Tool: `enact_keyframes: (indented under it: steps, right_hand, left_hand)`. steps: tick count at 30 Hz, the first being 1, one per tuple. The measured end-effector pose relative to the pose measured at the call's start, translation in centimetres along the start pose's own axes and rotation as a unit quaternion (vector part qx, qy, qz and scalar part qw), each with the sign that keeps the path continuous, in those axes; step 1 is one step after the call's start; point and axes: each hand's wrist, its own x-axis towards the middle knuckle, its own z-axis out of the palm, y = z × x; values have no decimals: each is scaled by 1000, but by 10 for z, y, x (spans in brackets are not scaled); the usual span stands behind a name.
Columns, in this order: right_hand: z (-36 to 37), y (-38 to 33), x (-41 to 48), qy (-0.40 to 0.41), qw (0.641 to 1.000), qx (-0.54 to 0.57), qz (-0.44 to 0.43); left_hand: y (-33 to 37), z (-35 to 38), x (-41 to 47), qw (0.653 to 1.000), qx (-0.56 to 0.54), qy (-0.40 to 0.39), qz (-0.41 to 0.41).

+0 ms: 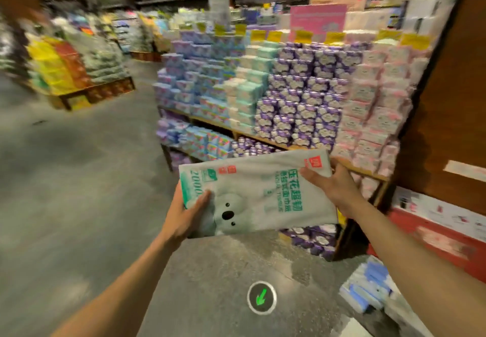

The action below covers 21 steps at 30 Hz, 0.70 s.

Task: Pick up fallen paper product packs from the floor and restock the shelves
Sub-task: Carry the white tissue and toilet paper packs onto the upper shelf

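Observation:
I hold a long white-and-green tissue pack [259, 192] with a koala picture and green lettering, level in front of me above the floor. My left hand [189, 213] grips its left end, thumb over the green corner. My right hand [331, 181] grips its right end near the red logo. Behind the pack stands the wooden shelf [263, 136] stacked with blue, mint, purple and pink tissue packs. A blue-and-white pack [368, 289] lies on the floor at the lower right.
A brown pillar [447, 126] with a red-and-white base rises at the right. Another stacked display [73, 68] on a wooden pallet stands at the far left. Grey floor [79, 178] spreads between them, with a round green arrow marker [261, 297] near my feet.

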Motion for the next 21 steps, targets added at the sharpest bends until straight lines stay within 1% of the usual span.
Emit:
enact_keyframes:
  steps: [2, 4, 7, 11, 16, 21]
  right_hand:
    - [72, -12, 9, -50, 998, -29, -11]
    - [121, -20, 20, -88, 995, -52, -20]
    - [231, -31, 48, -159, 983, -84, -45]
    - [387, -43, 85, -246, 962, -65, -96]
    - [587, -69, 102, -385, 914, -47, -119]
    - [765, -95, 59, -520, 844, -30, -132]
  left_hand:
    - [0, -67, -5, 998, 15, 53, 0]
    - [2, -110, -5, 996, 36, 83, 1]
    - [-4, -202, -3, 985, 55, 162, 0]
    - [-17, -321, 0, 958, 92, 270, 3]
    - [-18, -453, -23, 907, 92, 409, -33]
    - [-22, -568, -76, 842, 124, 521, -56]
